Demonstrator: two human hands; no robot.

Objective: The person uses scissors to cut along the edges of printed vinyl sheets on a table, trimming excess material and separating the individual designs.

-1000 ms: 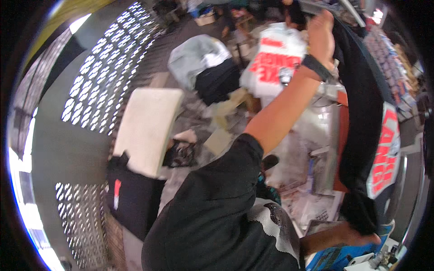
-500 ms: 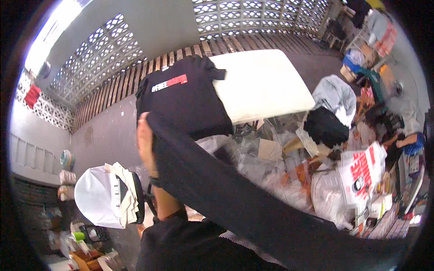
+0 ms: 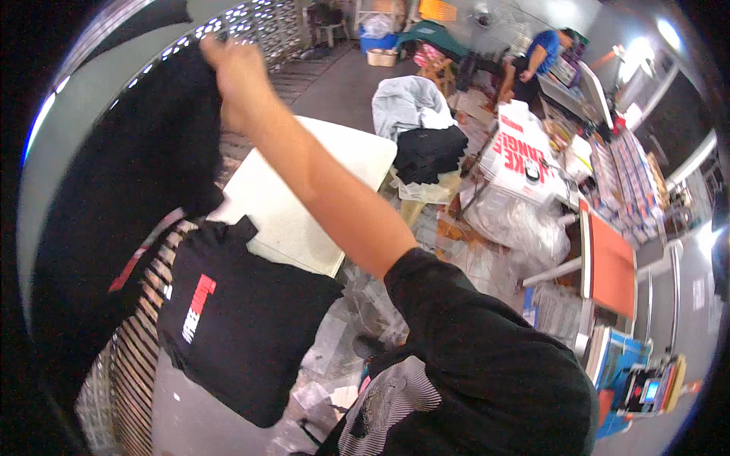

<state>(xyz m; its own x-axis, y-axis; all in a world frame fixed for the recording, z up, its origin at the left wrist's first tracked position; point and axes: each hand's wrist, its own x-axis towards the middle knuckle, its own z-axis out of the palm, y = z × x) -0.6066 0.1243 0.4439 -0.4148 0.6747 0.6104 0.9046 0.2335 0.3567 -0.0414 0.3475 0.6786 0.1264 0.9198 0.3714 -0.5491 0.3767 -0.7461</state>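
Observation:
My right hand (image 3: 236, 80) is raised at the upper left, fingers closed on a black garment (image 3: 114, 190) that hangs broadly down the left side, with a narrow red-and-white strip showing near its edge. Below my forearm lies a cream rectangular padded board (image 3: 304, 175). A black T-shirt (image 3: 243, 334) with a red-and-white chest print is spread over its near end and reaches toward the bottom of the view. My left hand does not show; it may be hidden behind the held garment or out of frame.
A person in blue (image 3: 540, 57) bends over equipment at the back right. Grey and black garments (image 3: 407, 102) are piled beyond the board. Printed white bags (image 3: 517, 152), crumpled clear plastic (image 3: 509, 235), an orange panel (image 3: 608, 266) and a blue machine (image 3: 639, 387) line the right.
The view has swung round. The black garment, earlier stretched low across to the right, now hangs high on the left from my right hand. My left hand has left view.

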